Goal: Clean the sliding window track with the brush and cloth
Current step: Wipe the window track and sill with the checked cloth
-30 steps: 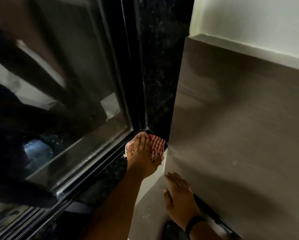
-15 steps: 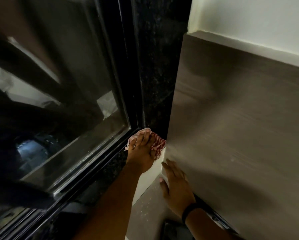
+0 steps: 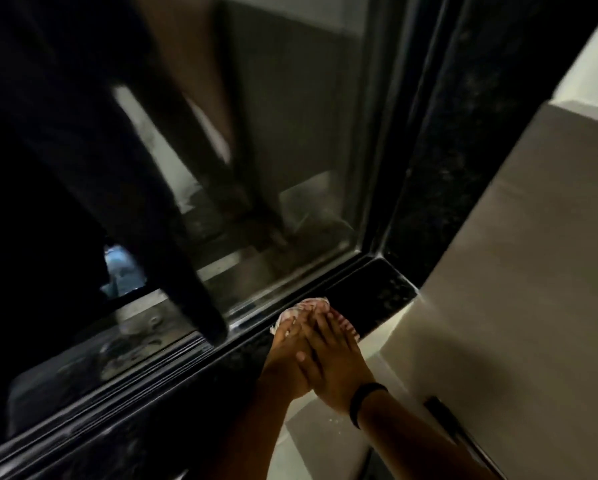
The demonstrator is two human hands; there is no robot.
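Note:
A red-and-white checked cloth point(image 3: 312, 304) lies bunched on the black stone sill point(image 3: 380, 292), right beside the dark window track point(image 3: 186, 344). My left hand point(image 3: 285, 356) presses down on the cloth with its fingers curled over it. Wearing a black wristband, my right hand point(image 3: 340, 358) lies partly over the left one, its fingertips also on the cloth. Most of the cloth is hidden under both hands. No brush is in view.
The glass pane point(image 3: 283, 161) rises behind the track, with its black frame post point(image 3: 384, 140) at the corner. A dark speckled stone jamb point(image 3: 456, 150) and a grey tiled wall point(image 3: 519, 271) close in the right side. A pale ledge point(image 3: 318, 441) lies below my arms.
My right hand has left the grey wall and joined the left hand on the cloth. The cloth has slid left along the sill, away from the corner. My view has swung left.

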